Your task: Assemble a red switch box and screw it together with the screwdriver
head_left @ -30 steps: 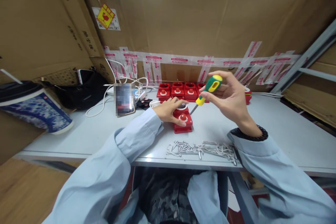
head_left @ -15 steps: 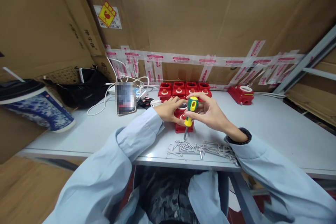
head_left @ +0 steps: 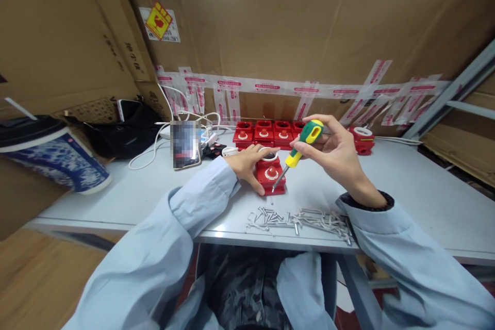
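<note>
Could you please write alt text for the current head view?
The right hand holds a green-and-yellow screwdriver near a red box with a domed red button, which the left hand steadies. Loose silver metal screws lie in front on the grey table.

Cardbd wall (head_left: 270, 20), lt-gray tbl (head_left: 406, 185), metal frame (head_left: 464, 82) R

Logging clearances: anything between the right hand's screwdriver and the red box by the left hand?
Nothing visible between screwdriver and red box; tip contact is unclear. The left hand has its thumb left of the tip.
</note>
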Demonstrator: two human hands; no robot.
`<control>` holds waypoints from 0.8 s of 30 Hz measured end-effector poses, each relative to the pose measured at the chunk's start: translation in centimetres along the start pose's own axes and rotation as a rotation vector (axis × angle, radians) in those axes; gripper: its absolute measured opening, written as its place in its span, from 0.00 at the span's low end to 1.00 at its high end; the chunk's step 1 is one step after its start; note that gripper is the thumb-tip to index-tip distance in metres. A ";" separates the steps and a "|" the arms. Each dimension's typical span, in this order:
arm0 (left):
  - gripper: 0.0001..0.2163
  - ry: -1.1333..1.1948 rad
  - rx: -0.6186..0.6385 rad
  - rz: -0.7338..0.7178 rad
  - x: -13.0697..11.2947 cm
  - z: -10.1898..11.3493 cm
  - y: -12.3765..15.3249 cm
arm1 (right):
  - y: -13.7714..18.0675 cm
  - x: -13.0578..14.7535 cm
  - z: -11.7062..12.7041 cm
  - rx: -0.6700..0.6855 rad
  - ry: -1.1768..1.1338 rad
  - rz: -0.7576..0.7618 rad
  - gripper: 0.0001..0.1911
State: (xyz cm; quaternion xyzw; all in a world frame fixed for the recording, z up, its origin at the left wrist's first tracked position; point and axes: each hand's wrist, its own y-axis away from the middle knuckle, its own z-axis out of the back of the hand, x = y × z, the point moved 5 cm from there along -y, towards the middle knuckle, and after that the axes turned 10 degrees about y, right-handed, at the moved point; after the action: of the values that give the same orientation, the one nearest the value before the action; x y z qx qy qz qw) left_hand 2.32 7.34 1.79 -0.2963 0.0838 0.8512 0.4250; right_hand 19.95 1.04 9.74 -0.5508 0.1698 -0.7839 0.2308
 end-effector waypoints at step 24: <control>0.59 -0.102 -0.091 -0.050 -0.5 -0.5 -0.3 | -0.2 -0.8 -1.0 -0.126 -0.042 0.091 0.26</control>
State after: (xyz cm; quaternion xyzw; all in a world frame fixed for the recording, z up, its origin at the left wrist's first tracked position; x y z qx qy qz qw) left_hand 2.98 6.96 1.70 -0.2734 0.0158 0.8573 0.4359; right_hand 19.18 1.68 8.86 -0.5722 0.2388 -0.7488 0.2344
